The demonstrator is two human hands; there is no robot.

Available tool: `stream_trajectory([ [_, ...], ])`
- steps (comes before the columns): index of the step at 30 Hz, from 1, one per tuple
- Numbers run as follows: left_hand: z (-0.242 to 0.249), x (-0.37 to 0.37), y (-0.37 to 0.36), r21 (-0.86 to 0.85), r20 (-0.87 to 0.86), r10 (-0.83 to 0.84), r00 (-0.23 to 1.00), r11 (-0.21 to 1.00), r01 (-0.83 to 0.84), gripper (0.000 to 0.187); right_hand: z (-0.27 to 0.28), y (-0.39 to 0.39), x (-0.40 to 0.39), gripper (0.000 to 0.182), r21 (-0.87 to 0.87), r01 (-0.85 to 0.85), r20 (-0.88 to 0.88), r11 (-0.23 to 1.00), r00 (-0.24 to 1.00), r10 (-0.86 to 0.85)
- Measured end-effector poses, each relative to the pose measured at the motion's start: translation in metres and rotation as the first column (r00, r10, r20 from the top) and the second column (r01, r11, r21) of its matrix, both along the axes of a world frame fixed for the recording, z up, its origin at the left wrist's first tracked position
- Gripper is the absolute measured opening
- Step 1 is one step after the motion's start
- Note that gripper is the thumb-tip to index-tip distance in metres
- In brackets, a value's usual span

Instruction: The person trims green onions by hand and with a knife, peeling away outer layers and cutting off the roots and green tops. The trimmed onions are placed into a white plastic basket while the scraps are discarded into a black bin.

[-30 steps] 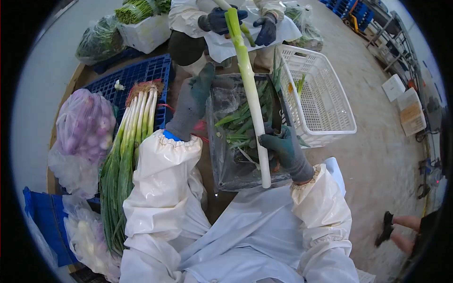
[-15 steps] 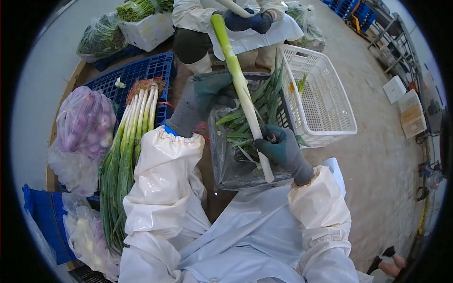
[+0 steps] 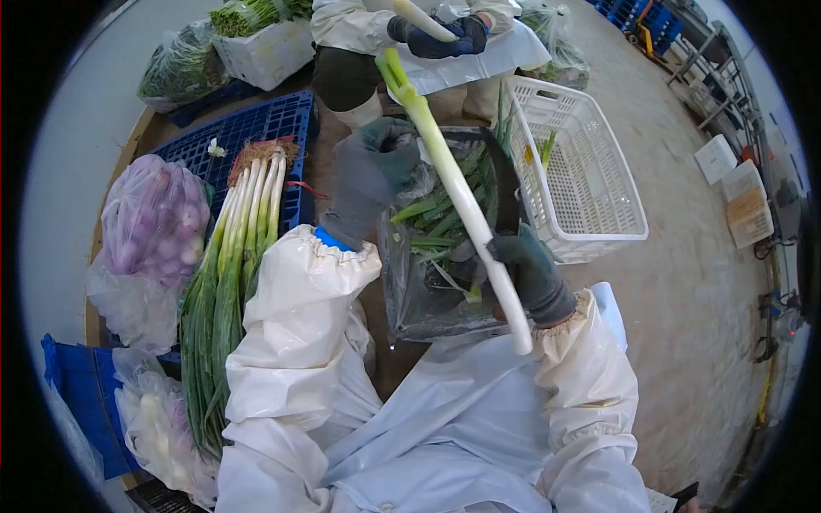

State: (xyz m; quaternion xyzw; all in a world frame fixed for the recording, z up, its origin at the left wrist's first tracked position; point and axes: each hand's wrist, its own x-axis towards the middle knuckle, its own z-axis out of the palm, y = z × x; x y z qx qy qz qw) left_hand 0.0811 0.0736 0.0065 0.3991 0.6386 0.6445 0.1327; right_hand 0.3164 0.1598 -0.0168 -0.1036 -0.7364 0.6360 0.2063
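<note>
A trimmed leek (image 3: 461, 192) slants across the middle of the view, its green top pointing away from me and its white end toward my apron. My right hand (image 3: 534, 272), in a dark grey-green glove, grips its lower white part between thumb and fingers. Beside the upper part is my gloved left hand (image 3: 375, 171), fingers curled and slightly blurred; whatever they hold is hidden. Beneath the leek, a dark plastic-lined crate (image 3: 406, 312) contains loose green leek leaves (image 3: 440, 227).
A bundle of leeks (image 3: 244, 214) with roots lies on a blue pallet (image 3: 286, 115) at left, beside bagged purple onions (image 3: 154, 218). A white basket (image 3: 599, 171) stands right of the dark crate. Opposite, a co-worker's gloved hands (image 3: 445, 38) hold another leek (image 3: 423, 19).
The leek's white end has swung right and toward me, with my right hand shifting slightly right. My left hand has moved a little left, away from the stalk.
</note>
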Motion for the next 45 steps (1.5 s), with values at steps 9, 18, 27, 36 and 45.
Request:
stream_trajectory([
  [9, -0.01, 0.01, 0.017, 0.082, 0.001, 0.142, 0.99, 0.987, -0.141, 0.015, -0.059, 0.023, 0.017, 0.048, -0.361, 0.131, 0.165, 0.923, 0.983, -0.075],
  [18, -0.033, -0.019, 0.029, 0.527, 0.456, -0.321, 0.83, 0.849, 0.038, 0.01, -0.023, -0.001, 0.013, 0.025, -0.965, -0.185, -0.147, 0.185, 0.969, 0.2],
  [27, -0.054, -0.085, 0.008, 0.197, 0.535, -0.073, 0.842, 0.98, -0.04, 0.026, 0.049, -0.005, 0.011, 0.028, -0.448, 0.093, 0.245, 0.889, 0.969, 0.022],
  [36, -0.111, -0.022, 0.015, -0.541, -0.551, -0.208, 0.808, 0.827, -0.156, 0.033, 0.06, 0.006, 0.014, 0.031, -0.055, 0.299, 0.199, 0.953, 0.938, -0.283],
  [45, -0.017, 0.002, 0.016, 0.266, 0.522, -0.323, 0.789, 0.941, 0.209, 0.041, 0.013, 0.008, 0.003, 0.032, 0.529, 0.385, 0.146, 0.756, 0.837, -0.528],
])
